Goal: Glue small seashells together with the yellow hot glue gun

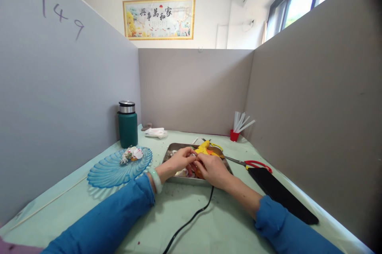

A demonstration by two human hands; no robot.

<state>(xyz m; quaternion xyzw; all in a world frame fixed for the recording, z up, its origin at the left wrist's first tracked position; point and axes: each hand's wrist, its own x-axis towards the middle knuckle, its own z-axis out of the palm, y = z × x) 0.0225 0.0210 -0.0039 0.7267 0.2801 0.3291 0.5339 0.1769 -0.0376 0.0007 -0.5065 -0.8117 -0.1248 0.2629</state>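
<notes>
Both my hands meet above a metal tray (191, 181), fingertips close together. My left hand (182, 159) is closed in a pinch, with a pale bracelet at its wrist. My right hand (211, 167) is closed too, its fingers against the left ones. Whatever lies between the fingertips is too small and covered to make out. Inside the tray are shells (182, 172) and other small pieces, partly hidden by my hands. A yellow glue gun (203, 147) rests at the tray's back right, just beyond my right hand.
Left stands a blue scalloped plate (104, 172) bearing a cluster of shells (131, 154), near a green bottle (128, 128). Right are red-handled scissors (258, 164), a black flat object (280, 194) and a red cup (234, 136) of white sticks. A black cable (191, 220) runs forward. Partitions enclose the table.
</notes>
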